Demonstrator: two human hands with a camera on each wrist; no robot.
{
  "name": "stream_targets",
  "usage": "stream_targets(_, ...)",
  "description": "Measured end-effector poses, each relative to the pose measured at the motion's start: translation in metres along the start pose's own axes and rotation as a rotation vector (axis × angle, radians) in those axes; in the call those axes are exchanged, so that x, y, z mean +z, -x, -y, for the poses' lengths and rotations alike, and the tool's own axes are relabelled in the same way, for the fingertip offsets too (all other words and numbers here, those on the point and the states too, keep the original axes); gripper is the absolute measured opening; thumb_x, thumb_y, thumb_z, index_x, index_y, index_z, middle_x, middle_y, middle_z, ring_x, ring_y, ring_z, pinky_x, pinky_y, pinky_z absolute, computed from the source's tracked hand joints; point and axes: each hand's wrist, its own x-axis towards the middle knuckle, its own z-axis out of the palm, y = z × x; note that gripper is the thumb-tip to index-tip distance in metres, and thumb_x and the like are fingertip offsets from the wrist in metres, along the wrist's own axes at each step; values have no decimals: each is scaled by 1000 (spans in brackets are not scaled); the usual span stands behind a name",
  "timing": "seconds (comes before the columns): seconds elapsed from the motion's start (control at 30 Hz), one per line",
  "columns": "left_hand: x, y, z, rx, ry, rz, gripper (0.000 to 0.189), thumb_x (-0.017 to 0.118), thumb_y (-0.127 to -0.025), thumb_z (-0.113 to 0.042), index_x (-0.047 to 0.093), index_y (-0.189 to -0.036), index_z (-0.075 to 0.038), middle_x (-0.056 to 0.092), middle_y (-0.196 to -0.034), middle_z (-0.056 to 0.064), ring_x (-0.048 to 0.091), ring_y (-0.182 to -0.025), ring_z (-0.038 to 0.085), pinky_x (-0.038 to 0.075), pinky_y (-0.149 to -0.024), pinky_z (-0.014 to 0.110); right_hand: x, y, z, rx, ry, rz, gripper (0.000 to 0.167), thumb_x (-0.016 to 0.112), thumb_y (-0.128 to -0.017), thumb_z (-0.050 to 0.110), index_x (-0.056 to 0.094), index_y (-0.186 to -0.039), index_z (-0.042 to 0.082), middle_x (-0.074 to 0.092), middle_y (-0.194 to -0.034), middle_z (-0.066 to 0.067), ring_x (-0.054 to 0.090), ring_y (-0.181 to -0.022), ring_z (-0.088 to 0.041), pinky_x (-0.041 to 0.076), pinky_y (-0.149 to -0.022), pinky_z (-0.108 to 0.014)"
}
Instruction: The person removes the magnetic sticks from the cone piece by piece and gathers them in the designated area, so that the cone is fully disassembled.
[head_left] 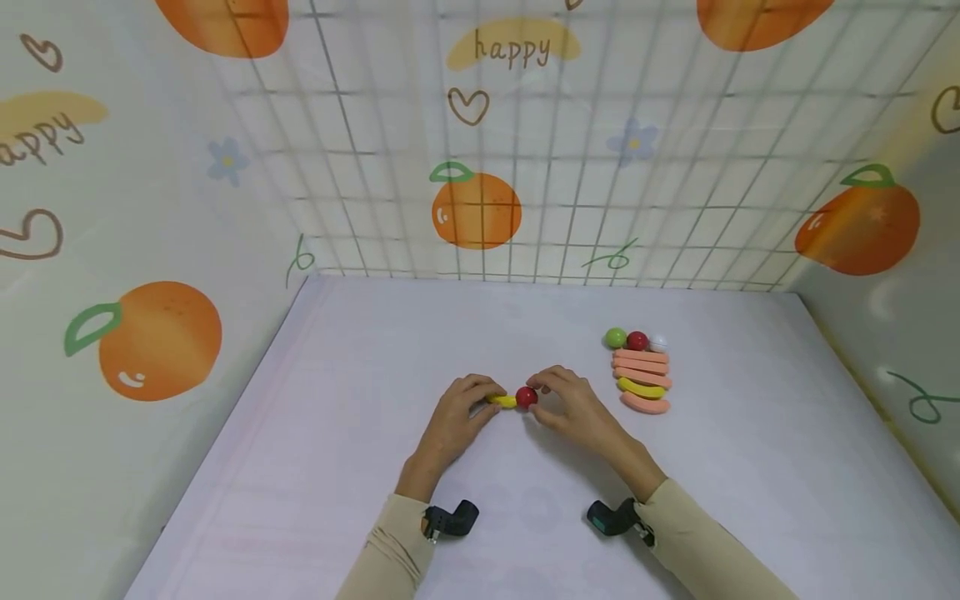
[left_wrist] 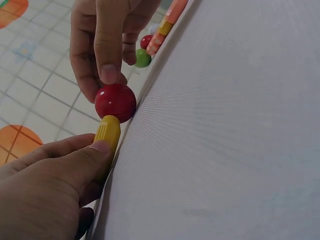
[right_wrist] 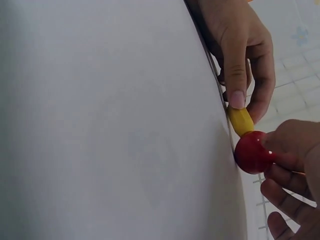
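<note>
My left hand point(head_left: 452, 419) pinches a short yellow toy rod point(left_wrist: 108, 131) between thumb and fingers, covering much of its length. A glossy red ball point(head_left: 527, 397) sits against the rod's exposed end, at the middle of the table. From the other side, my right hand point(head_left: 583, 417) pinches this ball with thumb and fingertips. In the right wrist view the red ball point(right_wrist: 253, 152) meets the yellow rod point(right_wrist: 241, 121) end-on, close over the white surface.
Right of my hands lie a green ball point(head_left: 616, 337), another red ball point(head_left: 637, 340) and a white ball point(head_left: 658, 342) in a row. Below them are several pinkish-orange rods point(head_left: 641, 367) and a curved yellow rod point(head_left: 641, 388). A patterned curtain with grid point(head_left: 555, 200) stands behind the table.
</note>
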Motion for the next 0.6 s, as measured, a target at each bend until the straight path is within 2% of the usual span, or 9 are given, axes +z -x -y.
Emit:
stream_targets(0.37,3,1,2,26,-6,-14,21,74,-92,-18,73,-113,-23,60,-119,-15,53,-107,7,49,-92,29,5,-6,-2,-1,26,15,33,82,-83,13,69,-113,8,64,-109,-2,60,-99,-19,41,-87,-46)
stream_targets(0.6,2,1,1,41,7,-15,21,74,-92,-19,73,-113,-24,61,-118,-14,53,-103,8,49,-87,29,7,-7,-3,-44,124,-14,28,84,-80,17,72,-104,12,66,-101,2,61,-91,-15,41,-83,-40)
